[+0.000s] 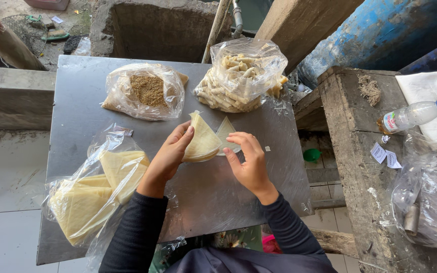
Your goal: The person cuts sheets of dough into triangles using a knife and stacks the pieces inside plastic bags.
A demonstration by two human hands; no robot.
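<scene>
Head view: left hand (170,154) pinches a folded stack of pale pastry sheets (202,141) over the middle of the metal bench (77,101), its grip closed on the near edge; right hand (249,162) closes thumb and fingers on 1 triangular sheet (226,131) peeling off that stack; a plastic bag of wrappers (97,192) lies front left, a bag of brown filling (147,91) back left, a bag of rolled pastries (238,76) back right; a water bottle (413,115) lies on the concrete ledge (350,131), well apart.
</scene>
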